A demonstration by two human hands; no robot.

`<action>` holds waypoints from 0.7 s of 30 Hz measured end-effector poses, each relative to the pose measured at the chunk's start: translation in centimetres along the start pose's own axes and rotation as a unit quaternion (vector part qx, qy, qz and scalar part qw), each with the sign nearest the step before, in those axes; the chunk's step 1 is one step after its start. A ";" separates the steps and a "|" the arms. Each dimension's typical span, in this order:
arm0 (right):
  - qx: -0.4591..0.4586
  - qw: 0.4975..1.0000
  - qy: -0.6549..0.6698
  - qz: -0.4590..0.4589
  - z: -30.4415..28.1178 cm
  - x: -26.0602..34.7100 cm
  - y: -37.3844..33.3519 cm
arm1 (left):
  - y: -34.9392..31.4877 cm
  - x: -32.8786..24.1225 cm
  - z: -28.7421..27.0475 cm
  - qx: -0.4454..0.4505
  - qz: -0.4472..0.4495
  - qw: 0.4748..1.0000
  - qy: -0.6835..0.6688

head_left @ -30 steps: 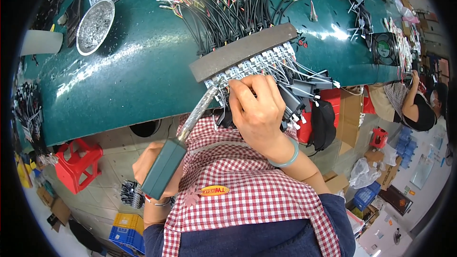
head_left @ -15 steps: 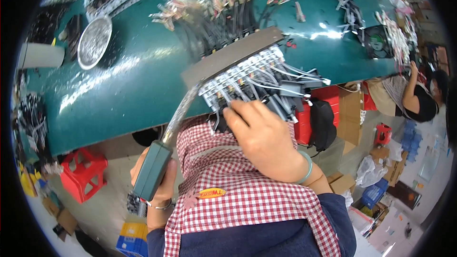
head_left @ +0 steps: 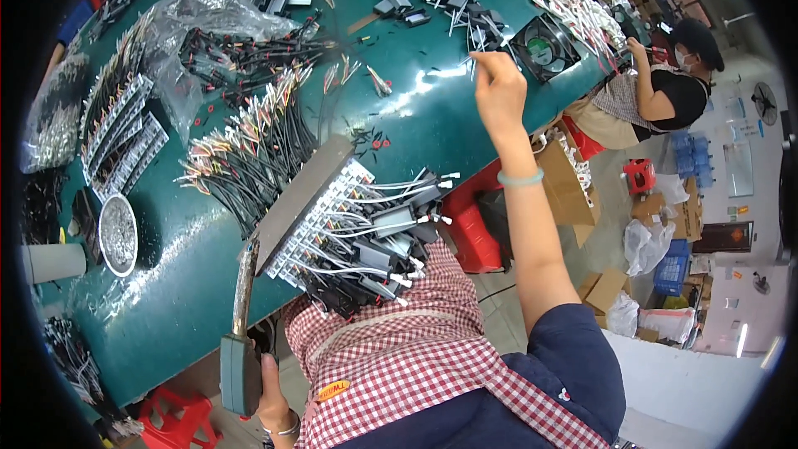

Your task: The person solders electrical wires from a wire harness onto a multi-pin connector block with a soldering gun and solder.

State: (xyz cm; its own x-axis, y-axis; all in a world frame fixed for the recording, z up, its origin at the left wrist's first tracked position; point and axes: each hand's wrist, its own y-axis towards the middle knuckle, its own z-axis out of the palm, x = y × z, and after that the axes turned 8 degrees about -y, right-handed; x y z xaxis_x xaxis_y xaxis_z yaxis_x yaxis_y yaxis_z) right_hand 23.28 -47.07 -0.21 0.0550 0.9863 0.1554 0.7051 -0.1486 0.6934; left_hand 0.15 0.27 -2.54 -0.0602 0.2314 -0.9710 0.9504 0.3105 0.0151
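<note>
My left hand (head_left: 274, 399) is wrapped round the green block-shaped body of a hand tool (head_left: 239, 374). Its metal shaft rises to the near end of a long grey-brown bar (head_left: 307, 195). Beside the bar runs a row of white connectors (head_left: 320, 220), with white-tipped wires and grey and black pieces (head_left: 378, 254) hanging toward my apron. My right hand (head_left: 501, 96) is stretched out over the far right of the table, fingertips pinched beside a small pile of wires with grey pieces (head_left: 482, 29). A thin pale strip shows at the fingertips, too small to name.
Bundled black cables with stripped ends (head_left: 253, 150) lie beyond the bar on the green table (head_left: 187, 308). A white-rimmed bowl (head_left: 118, 234) stands left. Black-and-green fan (head_left: 544, 48) lies at right, near a seated co-worker (head_left: 665, 75). Red stools (head_left: 179, 416) stand below.
My right hand has left the wires at the bar and reached out to the far right. The view has shifted; the bar now slants more steeply. My left hand keeps its hold on the tool.
</note>
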 end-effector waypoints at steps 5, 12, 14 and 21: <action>-0.038 0.989 -0.138 -0.031 3.4 -6.3 2.1 | 0.0 -0.2 0.6 -0.032 0.001 0.999 -0.006; -0.060 0.992 0.065 -0.085 5.3 -6.7 3.5 | 0.0 -2.4 1.6 -0.052 -0.050 0.997 -0.016; -0.084 0.967 0.233 0.060 4.9 -4.6 4.5 | -0.2 -2.8 1.5 -0.054 -0.064 0.996 -0.005; -0.174 0.853 0.477 0.122 -2.1 4.7 8.5 | 0.6 -2.3 1.1 -0.031 0.076 0.990 0.114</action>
State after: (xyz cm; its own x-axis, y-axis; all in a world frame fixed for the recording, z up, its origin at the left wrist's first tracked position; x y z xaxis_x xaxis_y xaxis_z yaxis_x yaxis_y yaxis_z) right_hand 28.05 -43.80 7.87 -0.5475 0.4405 0.7114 0.4925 -0.5176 0.6996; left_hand 1.21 -1.07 -0.53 0.0077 0.4795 -0.8775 0.9338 0.3105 0.1779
